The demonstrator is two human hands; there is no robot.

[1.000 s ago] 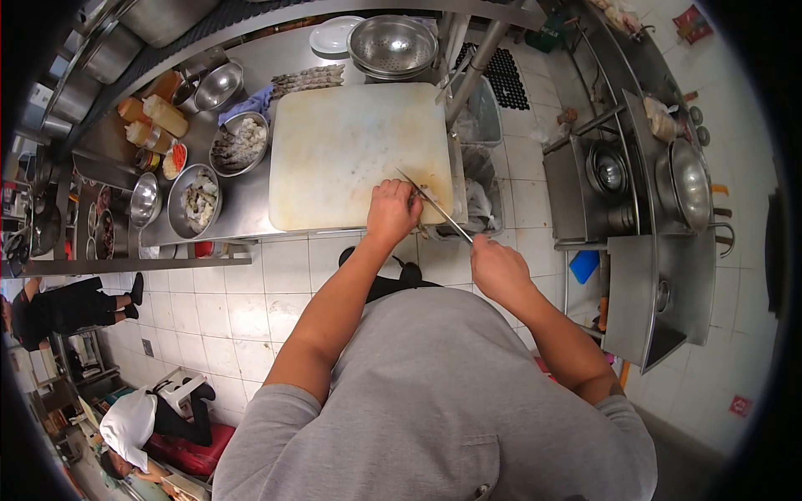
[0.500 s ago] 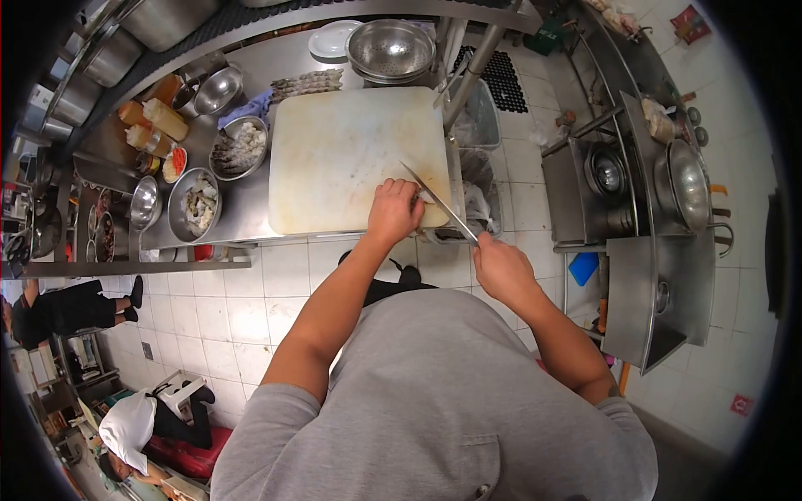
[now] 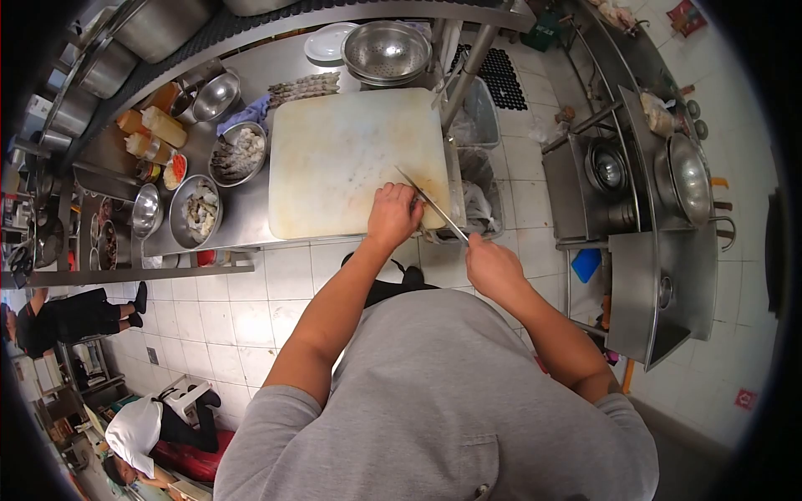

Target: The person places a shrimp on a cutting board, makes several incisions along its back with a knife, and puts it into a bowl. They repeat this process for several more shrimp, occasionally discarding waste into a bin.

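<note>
A cutting board (image 3: 351, 159) is laid on a counter (image 3: 251, 219). Directions are taken from the board's middle, with 12 at the far edge. A colander (image 3: 386, 52) is set at 12 o'clock, with a plate (image 3: 326, 42) just beside it on its 9 o'clock side. A row of shrimp (image 3: 305, 85) is laid along the far edge at 11. A bowl (image 3: 238, 154) is placed at 9, a second bowl (image 3: 195, 210) at 8, and bottles (image 3: 163, 125) are stood beyond them at 10. A bin (image 3: 483, 108) is kept off the counter at 2. At 5 the left hand (image 3: 393, 215) is rested on the board, and a knife (image 3: 430, 203), held in the right hand (image 3: 493, 265), is laid across that corner.
</note>
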